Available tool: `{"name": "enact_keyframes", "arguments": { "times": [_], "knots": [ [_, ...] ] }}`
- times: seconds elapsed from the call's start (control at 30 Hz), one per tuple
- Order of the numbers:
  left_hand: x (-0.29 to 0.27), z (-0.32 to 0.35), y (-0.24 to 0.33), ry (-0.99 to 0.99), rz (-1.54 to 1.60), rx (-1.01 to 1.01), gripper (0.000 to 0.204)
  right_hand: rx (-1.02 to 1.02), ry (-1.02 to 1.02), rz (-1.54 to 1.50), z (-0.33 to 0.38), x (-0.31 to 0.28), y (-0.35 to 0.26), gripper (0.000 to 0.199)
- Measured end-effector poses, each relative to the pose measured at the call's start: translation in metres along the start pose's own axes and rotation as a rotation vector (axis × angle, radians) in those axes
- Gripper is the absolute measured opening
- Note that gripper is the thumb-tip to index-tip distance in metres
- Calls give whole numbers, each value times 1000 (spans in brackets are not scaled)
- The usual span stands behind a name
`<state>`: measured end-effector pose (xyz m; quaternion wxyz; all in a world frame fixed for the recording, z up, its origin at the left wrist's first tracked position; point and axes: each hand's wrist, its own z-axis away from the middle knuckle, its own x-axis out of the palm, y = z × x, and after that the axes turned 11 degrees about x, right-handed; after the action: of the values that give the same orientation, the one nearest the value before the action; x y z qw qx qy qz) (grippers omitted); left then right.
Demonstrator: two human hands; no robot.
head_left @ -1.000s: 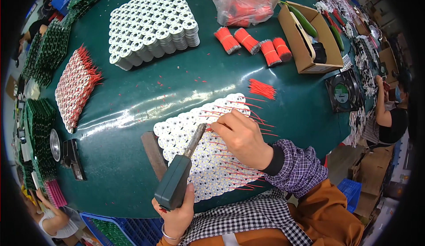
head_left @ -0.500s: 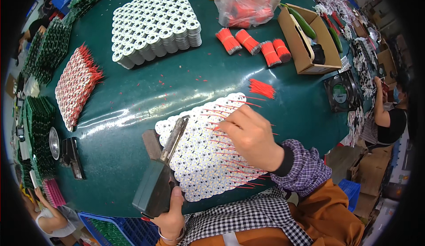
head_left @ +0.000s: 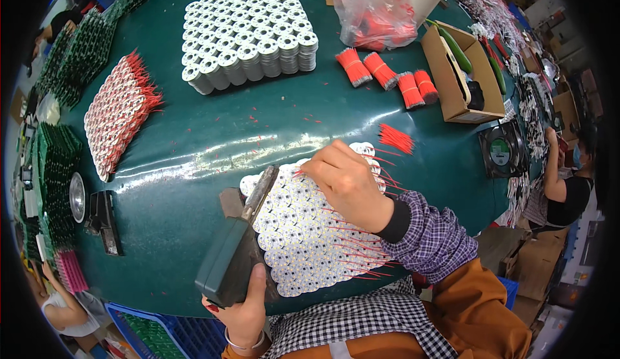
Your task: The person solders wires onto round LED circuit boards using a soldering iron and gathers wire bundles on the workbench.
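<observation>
My left hand [head_left: 247, 312] is wrapped round a boxy dark green hand tool [head_left: 224, 259] with a narrow worn metal bar [head_left: 261, 194] at its front. The bar lies over the left edge of a sheet of round white LED boards [head_left: 294, 243]. Thin red wires [head_left: 355, 249] stick out from the sheet's right side. Above its upper part, my right hand [head_left: 349, 184] is closed in a pinch, with red wire showing at the fingertips. A small brown block [head_left: 232, 202] sits beside the metal bar.
Stacked round white boards [head_left: 248, 33] stand at the back. Bundled red wires [head_left: 381, 70] and a loose red pile [head_left: 396, 139] lie to the right, near a cardboard box [head_left: 455, 78]. A red-wired board stack [head_left: 119, 120] is at left; a person [head_left: 562, 184] sits at far right.
My right hand has moved left and slightly up across the sheet. The view has shifted a little. My left hand still grips the tool.
</observation>
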<state>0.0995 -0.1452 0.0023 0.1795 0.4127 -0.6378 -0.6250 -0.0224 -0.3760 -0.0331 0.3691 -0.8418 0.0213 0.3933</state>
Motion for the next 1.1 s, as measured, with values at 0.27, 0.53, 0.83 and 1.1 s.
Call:
{"name": "enact_keyframes", "arguments": {
  "times": [0.27, 0.53, 0.83, 1.1],
  "knots": [
    [13, -3, -3, -14, 49, -38, 33, 43, -56, 37, 10, 4, 5, 19],
    [14, -9, -1, -94, 74, -64, 30, 49, -70, 68, 9, 2, 1, 23],
    [11, -3, 1, -50, 41, -136, 28, 49, -81, 83, 8, 1, 0, 20],
    [13, 1, 14, 115, 125, -156, 38, 50, -49, 105, 5, -2, -4, 15]
  ]
}}
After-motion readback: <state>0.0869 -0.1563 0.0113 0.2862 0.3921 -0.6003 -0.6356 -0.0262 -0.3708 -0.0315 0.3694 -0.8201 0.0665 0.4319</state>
